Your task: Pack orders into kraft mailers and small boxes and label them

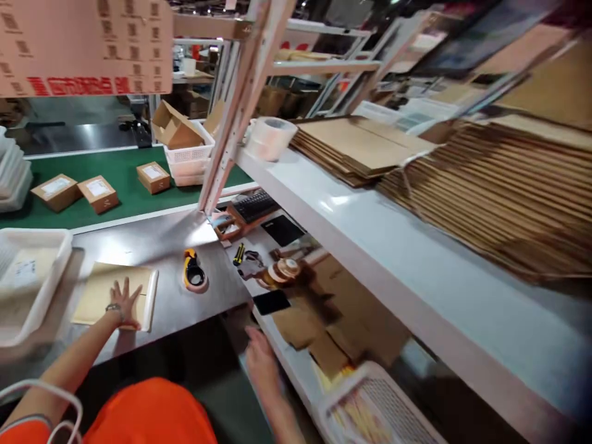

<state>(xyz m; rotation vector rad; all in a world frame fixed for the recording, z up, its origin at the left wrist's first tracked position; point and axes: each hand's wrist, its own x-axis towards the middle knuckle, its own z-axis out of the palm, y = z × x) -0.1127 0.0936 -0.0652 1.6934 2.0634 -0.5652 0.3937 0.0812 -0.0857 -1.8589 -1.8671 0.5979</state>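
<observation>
My left hand (124, 303) lies spread on a tan mailer envelope (95, 290) on the metal worktop, holding it flat. The envelope has a pale strip along its right edge. My right hand (261, 357) is off the worktop, beside the edge of the lower shelf on the right. It is blurred and its fingers are mostly hidden, so their state is unclear; nothing shows in it. A yellow and black tape dispenser (194, 274) lies on the worktop to the right of the envelope.
A white tray (67, 246) with a labelled parcel stands left. Small boxes (98, 192) sit on the green conveyor (124, 166). The upper shelf (319, 209) carries tape rolls (269, 139) and stacked cardboard (490, 197). Below are a keyboard (256, 205), a dark phone-like slab (271, 302) and a white basket (393, 401).
</observation>
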